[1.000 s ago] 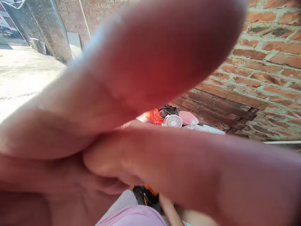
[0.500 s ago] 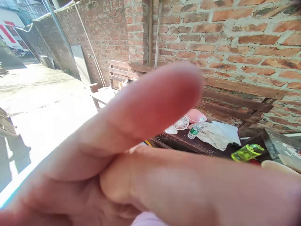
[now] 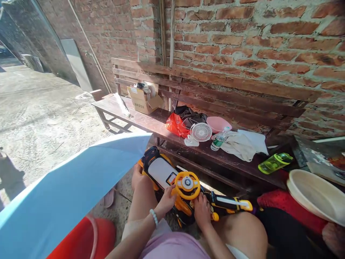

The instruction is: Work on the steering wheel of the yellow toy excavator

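Note:
A yellow and black ride-on toy vehicle (image 3: 161, 171) lies across my lap, its grey-white seat to the left and a long black and yellow arm (image 3: 231, 202) reaching right. Its round yellow steering wheel (image 3: 188, 182) faces up. My left hand (image 3: 167, 198), with a pale bead bracelet (image 3: 153, 217) at the wrist, has its fingers at the wheel's left rim. Just below the wheel, my right hand (image 3: 202, 209) is closed over the toy's body; some of its fingertips are hidden.
Beyond the toy, a long wooden bench (image 3: 188, 144) holds a white fan (image 3: 201, 132), a water bottle (image 3: 219, 139), a green bottle (image 3: 275, 163) and a cardboard box (image 3: 142, 102). A blue sheet (image 3: 81, 180) overhangs a red bucket (image 3: 105, 230) at left. A cream basin (image 3: 315, 194) stands right.
A large hand close to the camera has gone from view. The view has tipped downward, and both my hands now show at the toy. The blue sheet has come into sight.

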Tool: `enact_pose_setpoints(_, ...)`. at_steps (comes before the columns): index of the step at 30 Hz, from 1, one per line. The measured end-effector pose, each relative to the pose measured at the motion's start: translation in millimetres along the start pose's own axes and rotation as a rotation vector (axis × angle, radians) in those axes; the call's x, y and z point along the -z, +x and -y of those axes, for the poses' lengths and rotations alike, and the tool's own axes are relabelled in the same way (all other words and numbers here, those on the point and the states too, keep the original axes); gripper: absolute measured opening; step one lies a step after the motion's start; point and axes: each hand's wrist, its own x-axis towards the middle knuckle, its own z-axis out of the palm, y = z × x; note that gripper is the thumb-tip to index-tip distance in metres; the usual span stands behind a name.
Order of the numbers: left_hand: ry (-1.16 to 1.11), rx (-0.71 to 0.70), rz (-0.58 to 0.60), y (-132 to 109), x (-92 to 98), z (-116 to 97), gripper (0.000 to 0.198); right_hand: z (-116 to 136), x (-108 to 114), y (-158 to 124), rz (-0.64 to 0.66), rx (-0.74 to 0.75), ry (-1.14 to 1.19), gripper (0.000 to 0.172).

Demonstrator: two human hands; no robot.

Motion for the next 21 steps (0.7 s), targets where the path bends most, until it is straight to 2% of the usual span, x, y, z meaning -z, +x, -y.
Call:
enact_pose_setpoints(1,0.073,0.007,-0.016,11.9,-9.0,18.7,0.063,3.4,-5.8,-0.5,-0.002,0.013,-0.010,0.058)
enact_pose_setpoints(3,0.157,-0.059,0.036,26.1,-21.7,43.1,0.076,10.5,-16.7,-3.7,0.012,0.064,-0.029,0.059)
enact_pose_setpoints(7,0.308,-0.194,0.119,33.5,-27.7,57.0,0.086,16.7,-20.7,-14.9,0.143,0.157,0.012,0.061)
enact_pose_setpoints(9,0.402,-0.187,0.135,33.9,-24.9,56.8,0.088,13.0,-7.4,-18.0,0.207,0.122,0.045,0.062)
enact_pose_setpoints(11,0.463,-0.176,0.147,34.9,-21.3,55.4,0.088,6.1,15.5,-15.4,0.205,0.070,0.075,0.061)
enact_pose_setpoints(13,0.453,-0.184,0.123,38.0,-19.5,53.7,0.084,0.5,43.1,-4.8,0.126,0.051,0.144,0.059)
enact_pose_setpoints(15,0.367,-0.187,0.045,43.8,-20.8,52.2,0.083,1.7,68.1,13.4,0.003,0.073,0.233,0.062)
enact_pose_setpoints(18,0.217,-0.147,-0.007,55.8,-27.8,50.1,0.087,21.8,89.0,47.2,-0.092,0.186,0.318,0.065)
enact_pose_setpoints(20,0.194,-0.121,0.049,63.1,-33.3,47.9,0.083,42.9,91.7,68.5,-0.038,0.318,0.315,0.066)
enact_pose_setpoints(21,0.202,-0.117,0.080,65.7,-35.8,46.4,0.078,53.0,91.3,77.9,0.010,0.376,0.293,0.060)
